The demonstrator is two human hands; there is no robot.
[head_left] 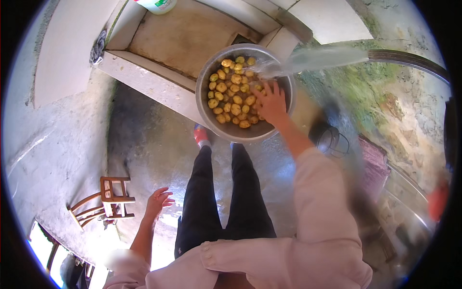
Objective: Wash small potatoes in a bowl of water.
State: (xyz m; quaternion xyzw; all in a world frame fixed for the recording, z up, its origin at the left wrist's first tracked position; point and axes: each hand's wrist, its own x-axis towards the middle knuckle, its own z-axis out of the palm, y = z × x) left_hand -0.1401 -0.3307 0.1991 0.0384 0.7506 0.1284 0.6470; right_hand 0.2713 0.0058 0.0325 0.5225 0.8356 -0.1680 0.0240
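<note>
A wide metal basin (205,119) holds many small yellow-brown potatoes (235,109), several of them greenish. My right hand (271,103) reaches into its right side, palm down with fingers spread, touching potatoes and gripping none that I can see. From a dark ribbed hose (400,57) at the upper right, a broad stream of water (325,60) pours into the basin near my fingertips. My left hand (158,201) hangs by my left leg, empty, its fingers loosely bent and apart.
Under the basin runs the tiled edge (155,86) of a shallow sink trough (187,32). A white plastic tub (158,4) and a dark grey cloth (97,47) are near it. A wooden chair (117,198) stands left, a dark bucket (326,139) right, by the mossy wall (361,86).
</note>
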